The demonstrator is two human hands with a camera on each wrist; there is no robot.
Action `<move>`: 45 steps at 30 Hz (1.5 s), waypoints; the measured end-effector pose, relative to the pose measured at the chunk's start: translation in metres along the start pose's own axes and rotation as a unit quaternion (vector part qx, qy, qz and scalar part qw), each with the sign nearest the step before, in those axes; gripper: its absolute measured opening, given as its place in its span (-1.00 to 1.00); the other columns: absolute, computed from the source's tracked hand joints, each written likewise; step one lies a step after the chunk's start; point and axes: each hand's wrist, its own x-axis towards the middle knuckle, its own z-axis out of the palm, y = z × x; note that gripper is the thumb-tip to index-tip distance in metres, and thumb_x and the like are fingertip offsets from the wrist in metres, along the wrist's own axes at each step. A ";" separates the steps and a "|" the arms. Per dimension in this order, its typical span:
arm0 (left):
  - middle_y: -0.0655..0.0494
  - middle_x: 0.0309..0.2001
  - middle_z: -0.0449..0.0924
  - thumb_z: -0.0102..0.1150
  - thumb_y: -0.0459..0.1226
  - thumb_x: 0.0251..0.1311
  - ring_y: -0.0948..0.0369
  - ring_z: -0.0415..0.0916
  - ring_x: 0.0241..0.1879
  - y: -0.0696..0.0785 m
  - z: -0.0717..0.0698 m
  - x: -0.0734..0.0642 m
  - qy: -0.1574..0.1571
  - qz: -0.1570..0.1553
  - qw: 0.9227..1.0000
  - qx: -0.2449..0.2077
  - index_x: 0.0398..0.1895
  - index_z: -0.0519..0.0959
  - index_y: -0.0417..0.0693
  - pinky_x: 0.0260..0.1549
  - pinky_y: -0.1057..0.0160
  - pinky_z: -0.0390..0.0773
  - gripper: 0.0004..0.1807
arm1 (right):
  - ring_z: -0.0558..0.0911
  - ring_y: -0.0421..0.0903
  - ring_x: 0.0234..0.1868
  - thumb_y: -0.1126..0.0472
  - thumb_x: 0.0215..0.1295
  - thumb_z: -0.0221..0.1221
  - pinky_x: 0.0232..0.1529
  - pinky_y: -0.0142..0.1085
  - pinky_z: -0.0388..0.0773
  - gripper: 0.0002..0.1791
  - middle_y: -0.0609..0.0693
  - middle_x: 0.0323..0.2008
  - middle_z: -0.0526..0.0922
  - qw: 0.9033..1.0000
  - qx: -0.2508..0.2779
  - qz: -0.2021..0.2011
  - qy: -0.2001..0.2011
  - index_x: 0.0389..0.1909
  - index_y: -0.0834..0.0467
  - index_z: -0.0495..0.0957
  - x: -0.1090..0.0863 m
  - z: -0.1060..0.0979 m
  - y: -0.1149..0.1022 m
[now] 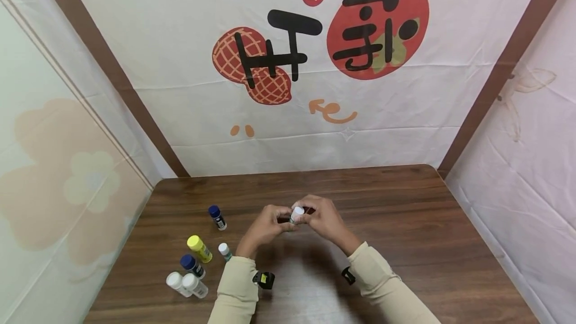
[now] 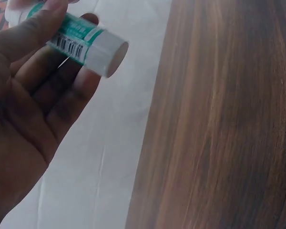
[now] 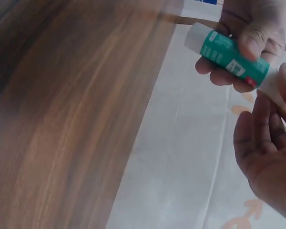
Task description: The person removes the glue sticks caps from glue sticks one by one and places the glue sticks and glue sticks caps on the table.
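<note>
A glue stick with a green label and white ends [image 3: 236,59] is held up over the table between both hands. My left hand [image 1: 265,224] grips it round the green label, thumb on one side and fingers on the other. At the white cap end, my right hand [image 1: 321,216] pinches it between thumb and fingers. The far white end [image 2: 107,53] sticks out free past the left fingers in the left wrist view. Close by the left forearm stands a smaller white-capped glue stick with a green body [image 1: 225,251].
On the left of the wooden table [image 1: 405,244] stand a yellow glue stick [image 1: 199,249], two navy-capped ones [image 1: 217,217] and two white ones [image 1: 195,285]. A printed cloth wall [image 1: 189,114] rises behind the far edge, with more cloth at both sides.
</note>
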 end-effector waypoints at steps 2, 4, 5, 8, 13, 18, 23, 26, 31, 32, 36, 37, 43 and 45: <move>-0.16 -0.19 0.67 0.23 -0.55 0.13 0.07 0.63 -0.17 -0.001 -0.002 0.000 -0.016 0.002 1.000 -0.010 -0.18 0.64 -0.33 -0.27 0.28 0.62 -0.82 | 0.59 -0.23 -0.31 0.28 0.07 0.38 -0.31 -0.35 0.59 -0.80 -0.17 -0.29 0.63 1.000 0.005 -0.009 -0.021 -0.24 0.07 0.69 0.001 -0.003 0.000; -0.22 -0.20 0.66 0.23 -0.56 0.13 0.08 0.63 -0.19 -0.001 -0.004 0.000 -0.028 0.007 0.999 -0.015 -0.18 0.63 -0.36 -0.28 0.28 0.61 -0.82 | 0.59 -0.23 -0.29 0.29 0.10 0.37 -0.31 -0.35 0.60 -0.81 -0.18 -0.27 0.63 0.999 0.012 -0.010 -0.040 -0.23 0.07 0.69 0.002 -0.005 0.000; -0.23 -0.20 0.66 0.23 -0.56 0.12 0.10 0.63 -0.20 -0.001 -0.004 0.001 -0.034 0.010 0.999 -0.017 -0.18 0.62 -0.37 -0.28 0.29 0.61 -0.82 | 0.60 -0.23 -0.27 0.30 0.10 0.36 -0.30 -0.34 0.60 -0.80 -0.18 -0.25 0.64 0.999 0.015 -0.011 -0.048 -0.22 0.07 0.69 0.002 -0.006 0.000; -0.30 -0.20 0.65 0.24 -0.56 0.11 0.10 0.64 -0.20 -0.003 -0.006 0.000 -0.059 0.011 0.997 -0.043 -0.16 0.61 -0.40 -0.26 0.27 0.61 -0.79 | 0.60 -0.23 -0.25 0.33 0.11 0.36 -0.28 -0.31 0.60 -0.80 -0.18 -0.23 0.64 0.997 0.028 -0.018 -0.073 -0.22 0.09 0.69 0.002 -0.009 -0.001; -0.34 -0.17 0.64 0.25 -0.49 0.14 0.04 0.64 -0.15 -0.005 -0.011 -0.005 -0.134 0.012 0.986 -0.099 -0.12 0.60 -0.42 -0.19 0.22 0.61 -0.76 | 0.60 -0.21 -0.20 0.37 0.14 0.32 -0.18 -0.20 0.58 -0.79 -0.11 -0.19 0.65 0.990 0.053 -0.043 -0.121 -0.17 0.16 0.66 -0.003 -0.013 -0.007; -0.34 -0.13 0.62 0.25 -0.43 0.18 0.03 0.62 -0.08 -0.005 -0.015 -0.011 -0.205 0.024 0.969 -0.135 -0.06 0.56 -0.45 -0.12 0.16 0.60 -0.71 | 0.58 -0.17 -0.17 0.34 0.23 0.24 -0.14 -0.22 0.56 -0.75 -0.06 -0.14 0.64 0.982 0.093 -0.056 -0.152 -0.06 0.19 0.62 -0.011 -0.018 -0.018; -0.34 -0.14 0.63 0.24 -0.46 0.17 -0.01 0.62 -0.11 -0.008 -0.014 -0.007 -0.122 0.046 0.983 -0.127 -0.07 0.55 -0.45 -0.16 0.17 0.62 -0.72 | 0.60 -0.07 -0.16 0.37 0.27 0.20 -0.18 -0.26 0.58 -0.67 0.10 -0.05 0.62 0.987 0.122 -0.041 -0.094 0.06 0.25 0.56 -0.008 -0.030 -0.018; -0.39 -0.15 0.61 0.28 -0.47 0.12 0.00 0.64 -0.15 -0.012 -0.011 -0.003 0.000 0.043 0.993 -0.111 -0.10 0.55 -0.47 -0.21 0.22 0.62 -0.71 | 0.60 -0.07 -0.18 0.36 0.24 0.23 -0.21 -0.29 0.58 -0.64 0.11 -0.05 0.62 0.995 0.094 0.003 -0.025 0.08 0.22 0.57 -0.004 -0.033 -0.005; -0.36 -0.13 0.62 0.33 -0.50 0.05 0.02 0.63 -0.13 -0.020 -0.006 0.002 0.165 0.003 0.983 -0.083 -0.12 0.59 -0.40 -0.21 0.31 0.60 -0.71 | 0.61 -0.10 -0.25 0.38 0.16 0.30 -0.28 -0.27 0.58 -0.61 0.03 -0.18 0.66 0.993 0.004 0.093 0.072 0.04 0.16 0.61 -0.005 -0.030 0.025; -0.35 -0.13 0.62 0.33 -0.51 0.04 0.01 0.62 -0.12 -0.022 -0.005 0.002 0.188 -0.009 0.979 -0.079 -0.12 0.58 -0.41 -0.20 0.32 0.59 -0.70 | 0.61 -0.10 -0.26 0.39 0.15 0.31 -0.28 -0.26 0.59 -0.62 0.03 -0.20 0.67 0.991 -0.012 0.105 0.080 0.03 0.15 0.62 -0.005 -0.028 0.031; -0.30 -0.18 0.64 0.37 -0.53 -0.01 -0.02 0.62 -0.13 -0.019 0.004 0.004 0.282 -0.035 0.958 -0.052 -0.17 0.59 -0.45 -0.22 0.37 0.58 -0.71 | 0.63 -0.08 -0.24 0.39 0.14 0.32 -0.26 -0.22 0.59 -0.64 0.05 -0.20 0.68 0.985 -0.085 0.128 0.083 0.00 0.18 0.64 -0.004 -0.024 0.052; -0.27 -0.20 0.65 0.38 -0.52 -0.02 -0.02 0.62 -0.14 -0.020 0.007 0.006 0.305 -0.044 0.951 -0.039 -0.19 0.60 -0.44 -0.22 0.35 0.59 -0.71 | 0.63 -0.09 -0.25 0.38 0.14 0.33 -0.26 -0.22 0.59 -0.65 0.06 -0.20 0.68 0.982 -0.105 0.134 0.080 -0.01 0.19 0.64 -0.004 -0.023 0.057; -0.13 -0.24 0.68 0.45 -0.47 -0.07 0.03 0.64 -0.20 -0.036 0.021 0.019 0.390 -0.086 0.915 0.051 -0.23 0.66 -0.30 -0.22 0.16 0.63 -0.73 | 0.67 -0.03 -0.28 0.37 0.03 0.37 -0.28 -0.16 0.60 -0.69 0.07 -0.28 0.71 0.962 -0.222 0.139 0.073 -0.13 0.21 0.70 0.003 -0.019 0.080; -0.14 -0.26 0.68 0.44 -0.49 -0.09 0.03 0.65 -0.22 -0.038 0.026 0.023 0.399 -0.090 0.911 0.053 -0.24 0.67 -0.30 -0.26 0.16 0.64 -0.73 | 0.67 0.02 -0.30 0.39 0.01 0.35 -0.29 -0.13 0.59 -0.76 0.08 -0.34 0.71 0.958 -0.244 0.130 0.075 -0.23 0.23 0.72 0.004 -0.019 0.085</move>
